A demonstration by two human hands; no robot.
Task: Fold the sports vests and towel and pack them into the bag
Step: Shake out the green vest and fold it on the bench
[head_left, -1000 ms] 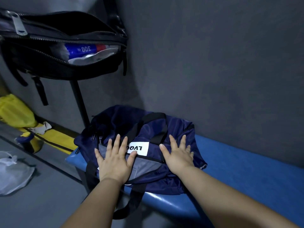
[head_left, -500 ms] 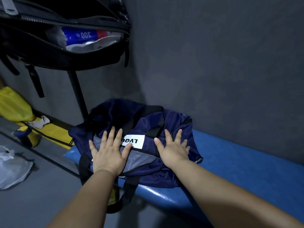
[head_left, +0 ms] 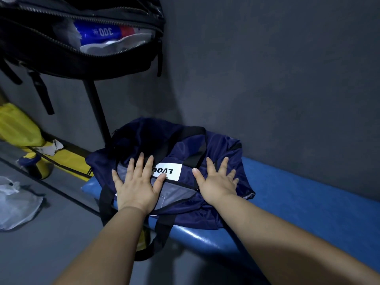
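At the centre of the frame, the left grip (head_left: 136,189), a bare hand, lies palm down with its fingers (head_left: 140,163) spread and straight on the grey front panel of the bag (head_left: 216,210). Its thumb touches the lower edge of the white label (head_left: 171,171). The right grip (head_left: 218,185) is spread in the same way, pressing flat on the navy cloth just right of the label.

The bag is soft and dark blue. It lies on the left end of the blue padded desk (head_left: 308,202), close against the grey wall (head_left: 267,79). One black strap (head_left: 195,145) loops over its top and another hangs over the desk's front edge. What is inside cannot be seen.

At the upper left a black bag (head_left: 61,58) hangs with its zip open, showing a blue can (head_left: 98,32) marked 300. A dark pole (head_left: 96,108) runs down below it. Something yellow (head_left: 16,128) sits at the left edge, and a white plastic bag (head_left: 16,204) lies on the floor (head_left: 51,243) at the lower left.
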